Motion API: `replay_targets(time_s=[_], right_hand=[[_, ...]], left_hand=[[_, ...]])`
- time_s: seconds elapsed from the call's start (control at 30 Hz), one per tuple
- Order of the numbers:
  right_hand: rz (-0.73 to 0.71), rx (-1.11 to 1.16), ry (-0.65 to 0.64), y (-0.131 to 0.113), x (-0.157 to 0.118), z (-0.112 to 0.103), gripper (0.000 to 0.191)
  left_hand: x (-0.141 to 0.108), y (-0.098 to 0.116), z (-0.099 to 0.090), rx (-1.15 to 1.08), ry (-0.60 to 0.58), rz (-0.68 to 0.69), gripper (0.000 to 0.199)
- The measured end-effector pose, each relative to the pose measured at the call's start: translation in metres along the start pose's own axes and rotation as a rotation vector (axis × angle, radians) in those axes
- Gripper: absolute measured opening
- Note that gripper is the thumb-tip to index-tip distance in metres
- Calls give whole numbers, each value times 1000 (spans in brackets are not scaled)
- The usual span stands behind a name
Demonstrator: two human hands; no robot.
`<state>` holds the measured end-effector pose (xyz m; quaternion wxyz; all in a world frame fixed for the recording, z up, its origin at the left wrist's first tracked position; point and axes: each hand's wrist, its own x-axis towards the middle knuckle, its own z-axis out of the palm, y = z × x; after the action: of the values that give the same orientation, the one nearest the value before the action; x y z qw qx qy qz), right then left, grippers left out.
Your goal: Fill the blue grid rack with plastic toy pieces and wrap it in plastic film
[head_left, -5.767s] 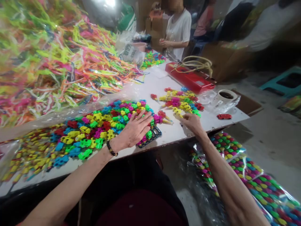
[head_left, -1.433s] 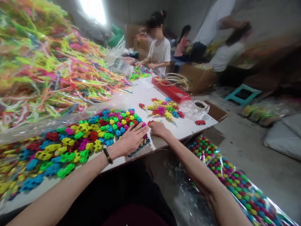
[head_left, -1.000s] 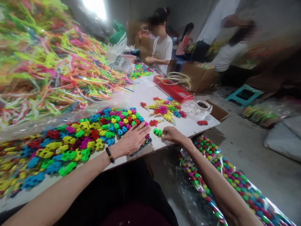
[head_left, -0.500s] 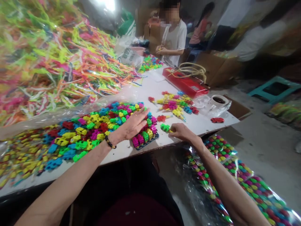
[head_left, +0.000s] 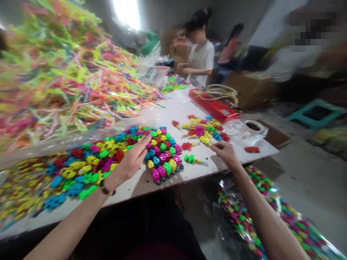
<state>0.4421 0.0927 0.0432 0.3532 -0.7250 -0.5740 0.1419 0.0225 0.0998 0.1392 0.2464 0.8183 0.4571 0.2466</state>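
My left hand [head_left: 128,162] is open, its fingers stretched out over the edge between loose toy pieces and a dark tray [head_left: 169,176]. In that tray, bright plastic toy pieces [head_left: 163,157] stand upright in tight rows. Loose pieces [head_left: 92,160] in several colours lie in a heap left of and under the hand. My right hand [head_left: 225,152] is pinched, fingertips at the end of a yellow toy piece [head_left: 205,139] in a small pile; what is between them is hidden. A green toy piece [head_left: 189,158] with a thin yellow stem lies between my hands, and a red one [head_left: 187,146] behind it.
A large pile of neon strips [head_left: 89,79] rises at the left. Beyond the small pile lie a red box [head_left: 214,104] with a pale cord, a tape roll [head_left: 253,127] and a red object [head_left: 252,149]. Bagged pieces [head_left: 271,202] sit low right. Other people sit behind.
My left hand has drawn back leftward off the tray's rows. The green piece has been let go on the table, and my right hand has moved right and away towards the small pile.
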Motion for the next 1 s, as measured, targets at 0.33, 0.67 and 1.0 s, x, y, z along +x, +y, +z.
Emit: replay_targets(time_s=[0.33,0.67,1.0], right_hand=[[49,-409,76,26,74,-18,21],[41,-497,67,25,44,-9,34],[-468,-453,-356,-106,0,-36,11]], left_hand=[[-12,-20,14,16,123,111,48],[2,0,28,10,16,248,47],[17,36,63,426,-273,455,57]])
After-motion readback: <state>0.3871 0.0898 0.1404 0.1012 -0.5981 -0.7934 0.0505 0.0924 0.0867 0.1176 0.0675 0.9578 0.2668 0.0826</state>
